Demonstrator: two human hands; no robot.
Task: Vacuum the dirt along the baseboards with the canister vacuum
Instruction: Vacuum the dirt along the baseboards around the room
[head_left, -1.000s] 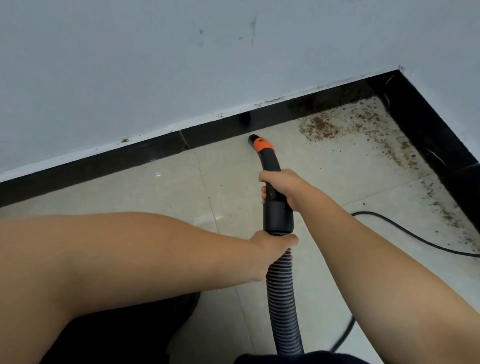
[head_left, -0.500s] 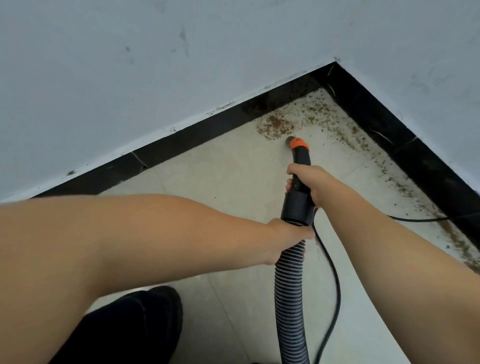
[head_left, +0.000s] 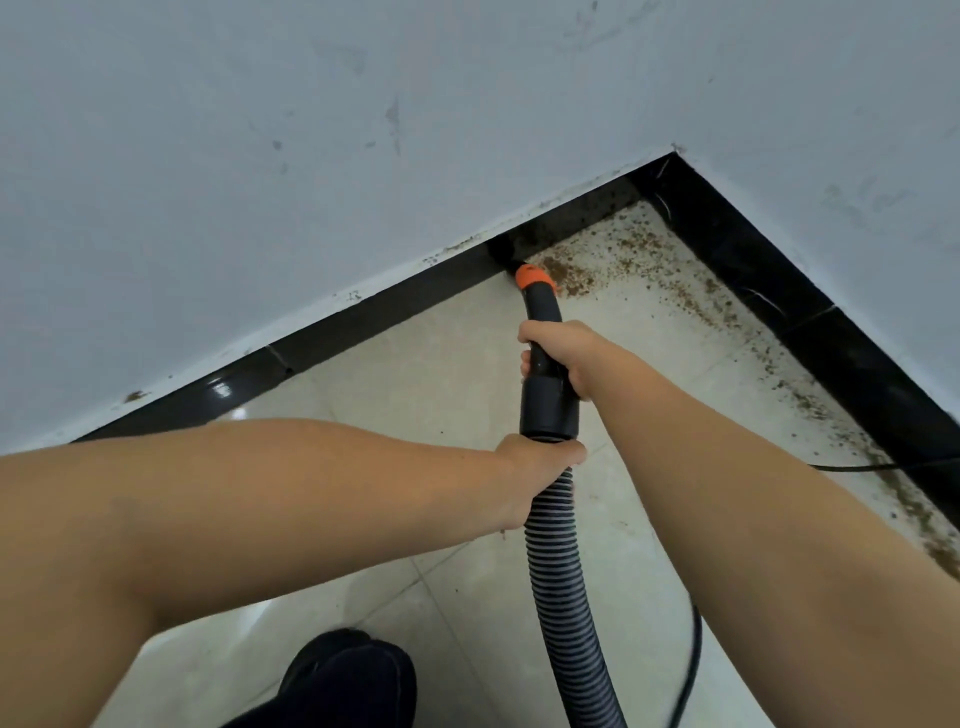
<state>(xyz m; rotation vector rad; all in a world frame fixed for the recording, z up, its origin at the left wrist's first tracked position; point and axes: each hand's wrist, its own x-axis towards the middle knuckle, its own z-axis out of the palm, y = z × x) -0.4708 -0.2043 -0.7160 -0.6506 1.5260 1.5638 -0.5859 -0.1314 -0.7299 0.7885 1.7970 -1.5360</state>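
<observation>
Right hand (head_left: 558, 358) wrapped round rigid black handle tube (head_left: 543, 322), fingers curled under, thumb side up; full closed grip. Left hand (head_left: 535, 467) closed round ribbed hose (head_left: 550, 551) directly below the collar (head_left: 549, 410), knuckles toward camera. Both grips firm, nothing loose.

Ahead of right grip: orange nozzle tip (head_left: 535, 278), set at foot of black baseboard (head_left: 374, 312), at near edge of brown dirt patch (head_left: 569, 273). Beyond tip and to its right: dirt scattered into corner and back along second baseboard (head_left: 831, 332). Behind left grip: hose trailing down out of frame. Thin black cord (head_left: 693, 649) lying on tile floor (head_left: 415, 395) right of hose.

Handling, judged: tube stiff, light, smooth plastic; good for aiming, likely slippery if palm damp. Hose soft, springy, ridged; grips well but flexes, poor for steering alone. Best hold as now: one hand on rigid tube for direction, other at collar to take hose drag. Canister not in view; weight of pull unknown.
</observation>
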